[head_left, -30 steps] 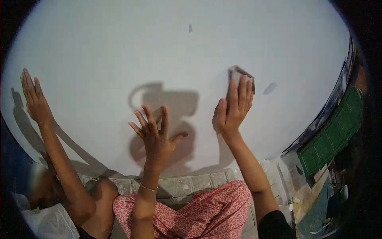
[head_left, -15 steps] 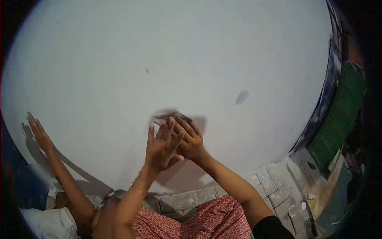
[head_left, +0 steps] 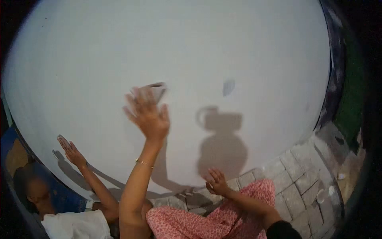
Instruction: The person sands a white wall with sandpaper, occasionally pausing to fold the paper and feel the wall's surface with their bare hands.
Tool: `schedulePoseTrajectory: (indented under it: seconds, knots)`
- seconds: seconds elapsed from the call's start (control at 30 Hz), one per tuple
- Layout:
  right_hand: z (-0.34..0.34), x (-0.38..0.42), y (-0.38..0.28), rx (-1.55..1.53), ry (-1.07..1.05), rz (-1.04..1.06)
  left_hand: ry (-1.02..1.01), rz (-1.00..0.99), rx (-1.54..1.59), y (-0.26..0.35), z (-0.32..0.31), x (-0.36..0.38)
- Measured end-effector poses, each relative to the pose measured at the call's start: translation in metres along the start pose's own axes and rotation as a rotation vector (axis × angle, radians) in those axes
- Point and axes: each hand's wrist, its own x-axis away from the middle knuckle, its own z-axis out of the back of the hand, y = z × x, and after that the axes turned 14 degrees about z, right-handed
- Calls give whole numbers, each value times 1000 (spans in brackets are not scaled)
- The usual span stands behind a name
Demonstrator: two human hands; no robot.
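Note:
A broad white wall [head_left: 274, 59] fills most of the view. My left hand [head_left: 149, 119], with a thin bracelet at its wrist, lies over a folded grey sheet [head_left: 159, 92] against this wall. Its fingers are spread and blurred, and the sheet's dark edge sticks out above them. Lower down, my right hand [head_left: 217, 183] hangs off the wall in front of my knee, its fingers apart and nothing in them. My patterned pink trousers [head_left: 187, 223] show below.
At the left a seated person in a white top [head_left: 77, 227] presses a hand [head_left: 73, 154] and a small flat piece [head_left: 61, 139] to the wall. Paving bricks [head_left: 284, 175] run along its foot. A grey smudge [head_left: 228, 87] marks the wall; green sheeting [head_left: 352, 91] stands at right.
My left hand has moved up and left along the wall with the sheet. My right hand has come off the sheet and dropped down to the right. The view has shifted.

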Motion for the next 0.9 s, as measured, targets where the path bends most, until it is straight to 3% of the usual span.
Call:
schedulePoseTrajectory:
  seconds: [0.07, 0.13, 0.17, 0.2, 0.27, 0.37, 0.4, 0.47, 0.53, 0.6, 0.63, 0.67, 0.73, 0.77, 0.8, 0.87, 0.9]
  knots:
    - [5, -20, 6, 69, 10, -49, -231, -507, -45, 15, -5, 18]
    - [11, -39, 18, 38, 166, -357, -198, -497, -26, 15, -4, 15]
    - [13, -40, 30, 40, 158, -351, -176, -496, -16, 10, -2, 11]
    - [14, -40, 41, 105, 111, -375, -179, -351, -54, 5, 1, 2]
    - [20, -44, 52, 156, 70, -391, 55, -6, -15, -4, 1, -15]
    - [26, -51, 69, 209, -9, -410, 178, 138, 105, 4, -4, -5]
    - [20, -49, 71, 207, 7, -398, 195, 131, 100, 4, -5, 2]
    - [9, -42, 74, 305, 19, -380, -122, -395, -29, 0, -5, 19]
    - [6, -36, 79, 322, 36, -338, -105, -408, -23, -2, 0, 5]
    - [7, -30, 76, 319, -47, -353, 32, 18, 15, -3, 4, -10]
    - [8, -30, 72, 313, -52, -360, 105, 92, 37, 2, 0, -10]
    - [10, -30, 71, 306, -50, -361, 97, 97, 36, 6, 2, -5]
    - [11, -31, 77, 300, -68, -361, -74, -297, -75, 13, 3, 5]
    - [7, -28, 77, 305, -61, -351, -74, -346, -78, 9, 0, 4]
    - [6, -25, 76, 307, -54, -340, -94, -332, -77, 3, -4, -7]
    - [9, -27, 77, 310, -77, -332, 216, 130, 82, -10, -10, -25]
    - [9, -28, 75, 334, -60, -316, 195, 135, 74, -6, -6, -18]
